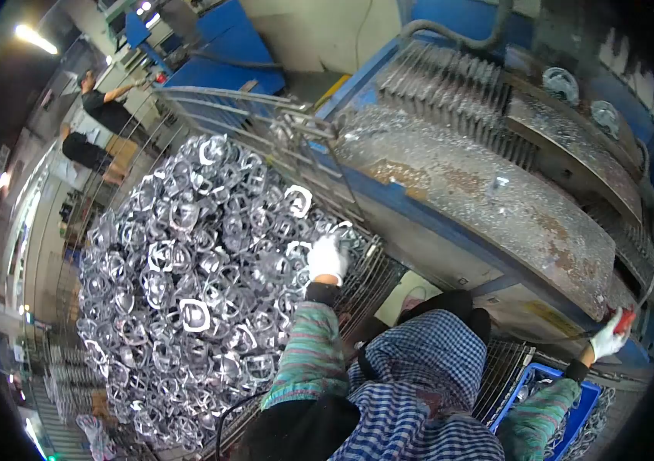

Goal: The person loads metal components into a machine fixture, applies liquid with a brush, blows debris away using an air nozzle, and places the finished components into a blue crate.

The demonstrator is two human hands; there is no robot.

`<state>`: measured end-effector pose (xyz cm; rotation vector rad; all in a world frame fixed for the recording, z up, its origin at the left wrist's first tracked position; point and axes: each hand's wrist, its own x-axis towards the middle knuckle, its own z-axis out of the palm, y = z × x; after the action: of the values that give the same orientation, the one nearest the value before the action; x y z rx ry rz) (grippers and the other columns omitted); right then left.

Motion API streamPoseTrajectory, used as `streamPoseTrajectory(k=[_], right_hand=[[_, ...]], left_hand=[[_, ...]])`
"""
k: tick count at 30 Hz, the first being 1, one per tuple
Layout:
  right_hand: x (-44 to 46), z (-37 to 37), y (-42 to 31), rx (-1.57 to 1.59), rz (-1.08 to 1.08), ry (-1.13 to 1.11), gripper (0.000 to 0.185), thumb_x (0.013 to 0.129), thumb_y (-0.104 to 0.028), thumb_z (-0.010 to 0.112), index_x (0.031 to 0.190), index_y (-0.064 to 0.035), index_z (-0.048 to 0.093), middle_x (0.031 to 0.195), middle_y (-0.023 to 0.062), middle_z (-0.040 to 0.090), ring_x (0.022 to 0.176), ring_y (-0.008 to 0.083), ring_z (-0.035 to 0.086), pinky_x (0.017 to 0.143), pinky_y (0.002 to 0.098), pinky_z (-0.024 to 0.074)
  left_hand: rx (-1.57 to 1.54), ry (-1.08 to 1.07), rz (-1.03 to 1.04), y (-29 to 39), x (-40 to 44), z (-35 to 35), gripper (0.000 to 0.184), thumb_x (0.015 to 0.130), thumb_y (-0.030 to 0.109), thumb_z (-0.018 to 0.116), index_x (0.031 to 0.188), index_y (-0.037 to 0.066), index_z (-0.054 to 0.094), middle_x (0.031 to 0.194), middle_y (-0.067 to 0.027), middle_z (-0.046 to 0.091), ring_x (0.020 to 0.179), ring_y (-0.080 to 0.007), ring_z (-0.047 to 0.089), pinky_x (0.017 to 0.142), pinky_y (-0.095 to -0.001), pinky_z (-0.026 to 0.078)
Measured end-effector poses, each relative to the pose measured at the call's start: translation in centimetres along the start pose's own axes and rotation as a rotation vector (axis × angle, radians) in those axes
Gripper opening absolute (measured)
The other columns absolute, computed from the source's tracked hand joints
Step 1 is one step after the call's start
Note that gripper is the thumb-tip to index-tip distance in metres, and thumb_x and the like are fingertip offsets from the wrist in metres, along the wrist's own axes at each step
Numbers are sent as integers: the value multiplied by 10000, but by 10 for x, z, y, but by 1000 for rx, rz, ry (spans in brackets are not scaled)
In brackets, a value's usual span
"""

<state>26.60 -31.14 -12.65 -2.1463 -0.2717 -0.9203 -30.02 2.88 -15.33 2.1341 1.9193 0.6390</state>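
My left hand (pixel 328 261), in a white glove, is at the right side of a large heap of shiny metal castings (pixel 212 284). Its fingers are bunched at a ring-shaped casting (pixel 344 226) on the heap's edge, and the fingertips are partly hidden. Far to the right, my right hand (pixel 608 341), also gloved in white, is closed around a red object (pixel 624 320) beside the machine. The exact kind of this red object is too small to make out.
A wire cage (pixel 377 265) surrounds the heap. Along the right stands a blue machine with a worn metal bed (pixel 481 177). A blue bin (pixel 590 396) with metal parts sits by my right forearm. Two people (pixel 108 107) are in the background at upper left.
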Motion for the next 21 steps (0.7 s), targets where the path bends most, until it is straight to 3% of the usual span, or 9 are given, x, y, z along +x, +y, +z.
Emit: streamPoseTrajectory(k=[3, 5, 7, 8, 9, 12, 18, 20, 21], right_hand=[[6, -4, -22, 507, -91, 105, 411, 832, -254, 627, 1136, 14, 557, 1137, 117, 589, 974, 181, 562, 894, 291, 399], [12, -20, -44, 360, -30, -5, 367, 869, -237, 574, 1162, -16, 551, 1196, 112, 550, 1054, 174, 522, 929, 290, 369], [17, -24, -69, 384, -88, -95, 345, 886, -228, 544, 1173, -37, 548, 1223, 113, 525, 1089, 179, 500, 941, 292, 357], [19, -25, -75, 411, -145, -183, 327, 902, -219, 513, 1185, -58, 545, 1250, 113, 500, 1123, 184, 478, 953, 294, 345], [25, -19, -65, 338, -218, -261, 319, 916, -212, 476, 1203, -84, 534, 1275, 118, 470, 1156, 200, 455, 968, 300, 330], [26, -10, -87, 329, -239, -379, 320, 922, -205, 452, 1208, -82, 526, 1266, 131, 475, 1155, 217, 458, 979, 310, 323], [19, 7, -126, 458, -87, -620, 304, 899, -224, 509, 1158, -69, 542, 1176, 100, 537, 1008, 179, 539, 888, 282, 398], [11, 10, -145, 417, -268, -655, 350, 880, -216, 549, 1180, -49, 482, 981, 81, 584, 858, 136, 558, 771, 255, 448], [6, -7, -181, 517, -82, -679, 370, 872, -209, 561, 1191, -52, 458, 894, 72, 575, 817, 135, 561, 736, 261, 456]], left_hand=[[374, 158, -114, -64, 2, -17, 307, 749, 183, 609, 1052, 134, 595, 1054, -109, 590, 973, -288, 554, 830, -405, 447], [503, 108, -256, -84, 5, -39, 385, 735, 189, 600, 1117, 174, 547, 1133, -99, 541, 1048, -297, 509, 825, -414, 453], [528, 76, -372, -132, 10, -28, 367, 738, 202, 587, 1097, 159, 528, 1028, -107, 581, 1000, -277, 530, 797, -401, 459], [483, -163, -532, -131, 17, -40, 426, 739, 190, 585, 1155, 174, 496, 1011, -97, 595, 961, -278, 563, 770, -396, 477], [573, -150, -384, -159, 16, -29, 404, 750, 199, 582, 1148, 163, 523, 994, -112, 600, 924, -304, 587, 734, -401, 491], [546, -239, -295, -179, 25, -36, 380, 741, 205, 598, 1113, 136, 564, 944, -136, 611, 866, -328, 597, 731, -401, 491], [201, 169, -280, -164, 20, -67, 261, 692, 160, 582, 928, 71, 649, 877, -214, 617, 861, -368, 582, 764, -418, 462], [95, 75, -410, -129, 23, -94, 302, 719, 159, 526, 975, 40, 631, 976, -213, 612, 941, -369, 567, 842, -396, 433], [-102, 132, -440, -129, 20, -95, 360, 737, 201, 527, 1047, 35, 605, 1044, -204, 598, 996, -342, 559, 859, -378, 423]])
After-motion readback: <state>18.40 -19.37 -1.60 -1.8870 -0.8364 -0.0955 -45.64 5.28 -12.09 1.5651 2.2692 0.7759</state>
